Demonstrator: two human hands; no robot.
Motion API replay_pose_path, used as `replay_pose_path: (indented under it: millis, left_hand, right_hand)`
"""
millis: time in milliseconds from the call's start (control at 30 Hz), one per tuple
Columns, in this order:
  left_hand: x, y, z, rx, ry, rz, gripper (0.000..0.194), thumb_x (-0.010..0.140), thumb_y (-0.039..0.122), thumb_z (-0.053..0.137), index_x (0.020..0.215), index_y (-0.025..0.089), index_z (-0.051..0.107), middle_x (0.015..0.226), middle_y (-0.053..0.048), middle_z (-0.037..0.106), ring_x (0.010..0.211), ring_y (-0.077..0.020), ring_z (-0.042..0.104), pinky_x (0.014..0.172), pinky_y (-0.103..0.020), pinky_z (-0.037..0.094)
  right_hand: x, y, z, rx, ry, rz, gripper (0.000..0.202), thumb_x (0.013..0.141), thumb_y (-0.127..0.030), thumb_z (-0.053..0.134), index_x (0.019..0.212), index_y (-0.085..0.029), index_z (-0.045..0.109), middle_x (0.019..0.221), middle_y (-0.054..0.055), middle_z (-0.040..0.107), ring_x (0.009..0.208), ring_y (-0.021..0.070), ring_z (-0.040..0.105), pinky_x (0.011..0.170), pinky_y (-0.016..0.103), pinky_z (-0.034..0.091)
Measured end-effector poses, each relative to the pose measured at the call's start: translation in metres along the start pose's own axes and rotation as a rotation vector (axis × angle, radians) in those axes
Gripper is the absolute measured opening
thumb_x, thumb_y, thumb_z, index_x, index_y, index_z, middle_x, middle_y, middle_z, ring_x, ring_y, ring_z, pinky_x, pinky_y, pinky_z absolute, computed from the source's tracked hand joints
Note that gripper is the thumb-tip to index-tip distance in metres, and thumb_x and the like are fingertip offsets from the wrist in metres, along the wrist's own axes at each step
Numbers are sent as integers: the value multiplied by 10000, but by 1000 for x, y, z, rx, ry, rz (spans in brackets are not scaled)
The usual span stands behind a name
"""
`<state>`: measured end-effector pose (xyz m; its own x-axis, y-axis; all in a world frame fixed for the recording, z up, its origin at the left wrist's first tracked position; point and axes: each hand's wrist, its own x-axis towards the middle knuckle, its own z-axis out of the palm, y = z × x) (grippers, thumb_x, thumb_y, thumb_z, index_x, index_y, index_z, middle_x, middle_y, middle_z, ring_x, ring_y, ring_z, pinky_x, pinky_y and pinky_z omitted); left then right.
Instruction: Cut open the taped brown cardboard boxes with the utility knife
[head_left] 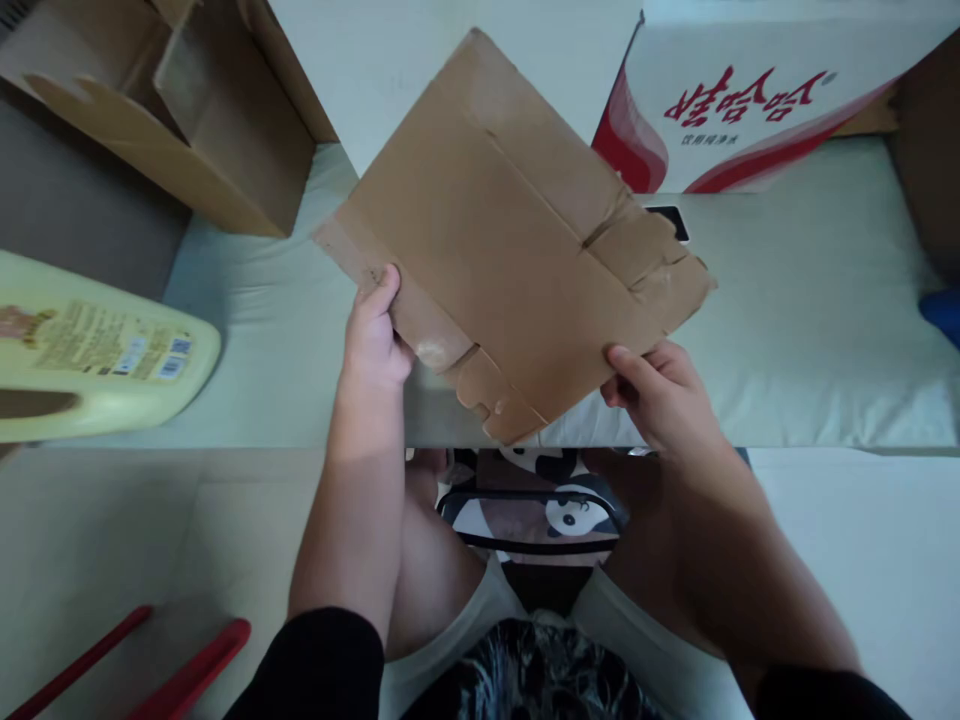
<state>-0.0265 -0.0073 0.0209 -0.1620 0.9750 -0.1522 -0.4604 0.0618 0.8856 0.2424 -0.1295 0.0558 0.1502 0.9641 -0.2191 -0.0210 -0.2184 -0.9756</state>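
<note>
A flattened piece of brown cardboard [480, 240] is held up, tilted, in front of me, with creases and torn, ragged flaps at its right and lower ends. My left hand [379, 325] grips its left lower edge, thumb on the near face and the other fingers hidden behind. Pinched between the thumb and fingers of my right hand [652, 385] is the lower right edge. Behind the cardboard, a dark flat object [673, 222] peeks out near the torn right end.
An open cardboard box [240, 130] stands at the upper left, above a yellow bottle [112, 345]. A white and red printed box [750, 110] is at the upper right. Red bars [195, 670] lie lower left. A blue object [943, 315] sits at the right edge.
</note>
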Motion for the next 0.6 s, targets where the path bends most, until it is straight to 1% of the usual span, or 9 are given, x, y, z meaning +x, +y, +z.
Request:
replay_pose_path:
  millis: [133, 200, 267, 367, 433, 467, 500, 567, 600]
  left_hand:
    - [-11, 4, 6, 20, -58, -56, 405, 819, 465, 813, 1112, 208, 699, 1226, -101, 798, 1218, -305, 737, 1009, -393, 643]
    - [-15, 5, 11, 64, -93, -107, 415, 833, 507, 785, 1107, 211, 688, 1160, -98, 804, 1110, -294, 771, 919, -383, 661]
    - [-18, 5, 16, 136, -114, -183, 425, 861, 567, 720, 1105, 221, 679, 1097, -90, 801, 973, -265, 789, 802, -360, 660]
    - [-22, 6, 22, 247, -133, -257, 445, 889, 621, 621, 1090, 227, 671, 1053, -87, 787, 829, -213, 766, 693, -312, 612]
    - [-23, 5, 25, 292, -140, -253, 421, 884, 609, 600, 1034, 220, 667, 984, -85, 774, 781, -192, 740, 669, -288, 579]
    - [-24, 4, 27, 299, -133, -247, 397, 875, 595, 601, 986, 218, 662, 927, -80, 762, 751, -185, 724, 654, -279, 563]
    - [-25, 3, 29, 297, -127, -248, 372, 864, 579, 607, 941, 218, 654, 874, -72, 746, 723, -180, 708, 640, -274, 549]
    - [-27, -1, 33, 282, -127, -258, 334, 837, 549, 633, 873, 217, 640, 801, -60, 719, 678, -174, 685, 623, -275, 528]
    - [-27, -4, 35, 280, -137, -262, 327, 825, 542, 647, 853, 216, 637, 784, -58, 712, 665, -173, 678, 623, -280, 522]
  right_hand:
    - [-27, -12, 0, -13, -4, 43, 517, 790, -566, 790, 490, -200, 581, 424, 25, 553, 393, 89, 462, 394, 232, 341]
    - [-40, -9, -6, 44, 78, 84, 541, 738, -579, 832, 474, -208, 540, 404, 11, 527, 371, 92, 475, 362, 219, 353]
    - [-53, -1, -20, 96, 215, 113, 561, 668, -594, 875, 472, -209, 517, 395, 4, 519, 359, 101, 501, 342, 209, 379]
    - [-76, 13, -60, 133, 510, 79, 519, 491, -565, 955, 551, -196, 596, 432, -8, 560, 351, 109, 526, 339, 212, 434]
    - [-89, 18, -97, 103, 721, -31, 489, 400, -480, 983, 614, -212, 635, 474, -21, 578, 365, 120, 543, 357, 243, 485]
    - [-94, 18, -117, 48, 812, -102, 446, 413, -440, 976, 632, -226, 652, 504, -8, 594, 384, 129, 559, 368, 266, 502]
    - [-97, 16, -138, -49, 898, -162, 374, 463, -416, 954, 629, -240, 669, 529, 13, 604, 387, 131, 555, 370, 292, 499]
    - [-95, 5, -175, -271, 1013, -223, 142, 680, -372, 838, 675, -288, 724, 663, 79, 668, 467, 146, 617, 459, 387, 532]
    - [-89, -4, -192, -361, 1070, -251, 95, 759, -351, 769, 687, -305, 727, 732, 109, 700, 541, 177, 682, 501, 440, 534]
